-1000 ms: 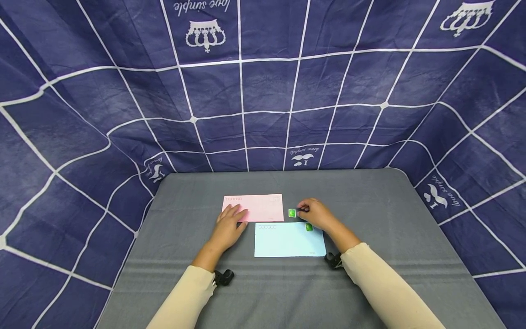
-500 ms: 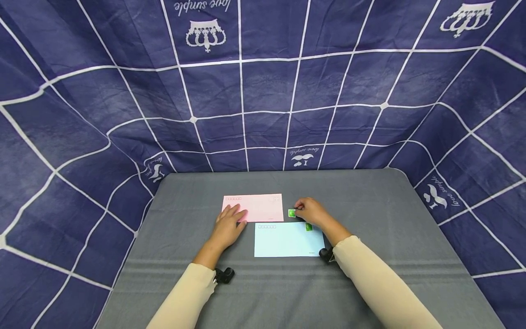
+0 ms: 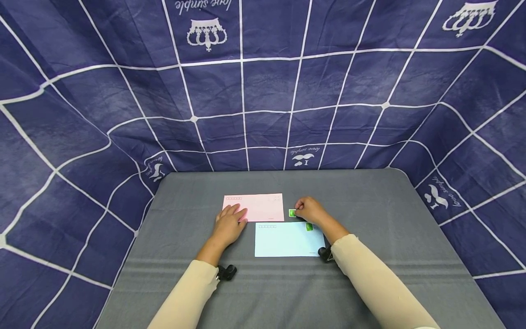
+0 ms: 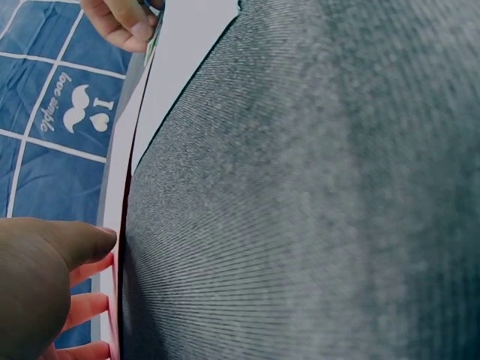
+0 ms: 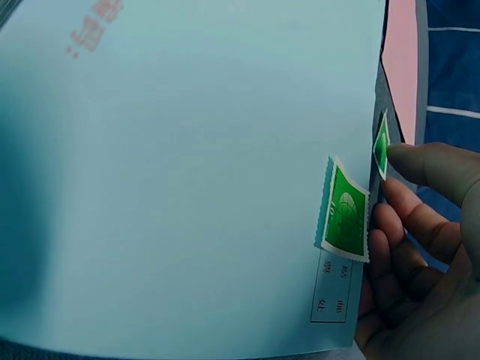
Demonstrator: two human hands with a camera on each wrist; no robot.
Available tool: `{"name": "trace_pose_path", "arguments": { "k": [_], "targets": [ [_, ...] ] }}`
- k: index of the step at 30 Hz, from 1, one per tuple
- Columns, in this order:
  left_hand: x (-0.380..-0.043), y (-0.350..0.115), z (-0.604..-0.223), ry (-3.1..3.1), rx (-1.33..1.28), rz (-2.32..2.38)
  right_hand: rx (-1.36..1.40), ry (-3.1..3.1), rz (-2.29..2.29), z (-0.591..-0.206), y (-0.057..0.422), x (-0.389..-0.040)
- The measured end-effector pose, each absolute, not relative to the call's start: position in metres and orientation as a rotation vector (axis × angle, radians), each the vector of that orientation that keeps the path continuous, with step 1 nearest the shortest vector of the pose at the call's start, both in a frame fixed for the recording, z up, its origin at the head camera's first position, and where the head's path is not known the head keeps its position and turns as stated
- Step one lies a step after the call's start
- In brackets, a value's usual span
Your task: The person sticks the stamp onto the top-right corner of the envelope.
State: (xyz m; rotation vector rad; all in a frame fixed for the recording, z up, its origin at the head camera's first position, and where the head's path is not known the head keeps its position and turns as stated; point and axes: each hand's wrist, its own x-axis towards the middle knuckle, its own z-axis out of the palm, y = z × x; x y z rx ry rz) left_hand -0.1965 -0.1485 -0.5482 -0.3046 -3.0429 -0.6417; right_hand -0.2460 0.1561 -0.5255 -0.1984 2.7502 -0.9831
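Left hand [image 3: 228, 227]: fingers spread over pink envelope [image 3: 265, 208], eight o'clock side. Right hand [image 3: 311, 211]: fingers apparently pinching green stamp [image 5: 382, 148], just off pink's three o'clock, blue envelope's [image 3: 283, 242] twelve.

Cream sleeves [image 3: 380, 278], black wrist cameras [image 3: 227, 273]

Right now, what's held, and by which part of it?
The loose stamp, pinched at its right edge by the right hand. The left hand rests on the pink envelope, gripping nothing.
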Motion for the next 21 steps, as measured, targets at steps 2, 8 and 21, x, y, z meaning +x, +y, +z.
{"name": "trace_pose_path", "arguments": {
  "k": [2, 8, 21],
  "targets": [
    [-0.1970, -0.1478, -0.5478, -3.046, -0.292, -0.632, -0.197, 2.751, -0.982, -0.5254, 0.1564, -0.2456],
    [-0.1977, -0.1462, -0.5473, -3.055, -0.261, -0.584, -0.191, 2.771, -0.946, -0.5274, 0.1557, -0.2464],
    [-0.1989, -0.1471, -0.5477, -3.073, -0.248, -0.561, -0.133, 2.741, -1.001, -0.5288, 0.1554, -0.2497]
  ]
}}
